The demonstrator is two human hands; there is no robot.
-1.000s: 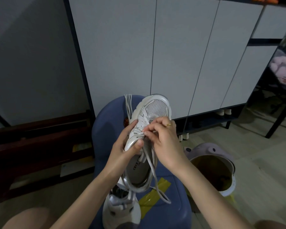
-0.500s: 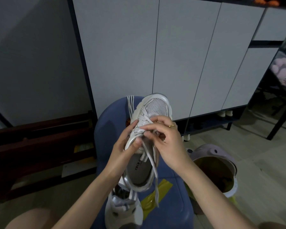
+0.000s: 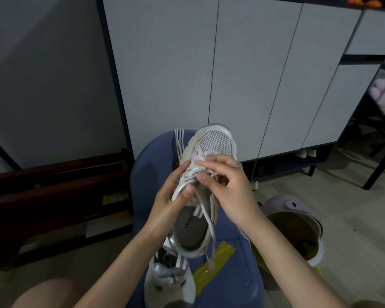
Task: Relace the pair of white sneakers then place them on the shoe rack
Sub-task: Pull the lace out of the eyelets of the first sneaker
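I hold a white sneaker (image 3: 213, 143) up over a blue stool (image 3: 151, 161), its toe pointing away from me. My left hand (image 3: 176, 192) grips its left side, thumb pressed on the silver collar. My right hand (image 3: 227, 181) pinches the white shoelace (image 3: 206, 216) at the eyelets over the tongue. The lace's loose ends hang down past the heel. The second white sneaker (image 3: 169, 283) lies on the stool's near edge, below the first. A separate bundle of white lace (image 3: 179, 141) lies on the stool beyond my left hand.
A tall cabinet with white doors (image 3: 253, 74) stands behind the stool, with an open low shelf (image 3: 298, 161) holding shoes. A lilac bin (image 3: 298, 221) sits on the floor at right. Yellow tape (image 3: 213, 265) is on the stool. Dark wooden boards (image 3: 53, 187) lie left.
My right hand's fingers have shifted on the lace near the eyelets, and the hanging ends swung a little. The sneaker stays in about the same place.
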